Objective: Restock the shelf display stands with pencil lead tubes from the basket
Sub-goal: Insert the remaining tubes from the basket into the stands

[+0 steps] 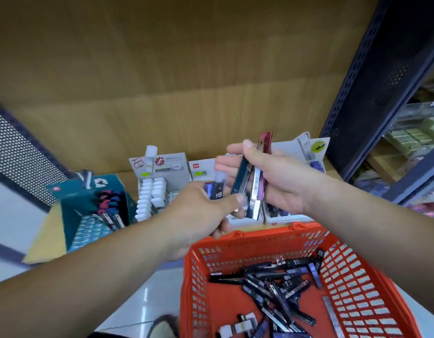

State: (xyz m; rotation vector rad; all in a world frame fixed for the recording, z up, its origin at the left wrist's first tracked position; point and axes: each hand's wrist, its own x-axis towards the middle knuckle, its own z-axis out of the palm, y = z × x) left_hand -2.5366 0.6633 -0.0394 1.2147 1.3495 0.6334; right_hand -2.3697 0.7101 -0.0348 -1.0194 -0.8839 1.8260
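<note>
My left hand [198, 211] pinches a dark blue lead tube [217, 186] marked HB, with a clear cap, held upright above the shelf. Just to its right, my right hand [281, 176] grips a small bunch of lead tubes [253, 181], dark blue, silver and dark red, fanned in the palm. Below the hands stands an orange plastic basket [352, 276] with several loose lead tubes [279, 286] on its bottom. On the shelf behind the hands stand white display stands [162, 181], one of them with white-capped tubes in rows.
A teal display box [94, 211] with coloured items sits at the left of the wooden shelf [52, 237]. A dark blue perforated upright [372, 76] rises at the right, with other stocked shelves beyond it. A perforated panel [18, 152] is at the far left.
</note>
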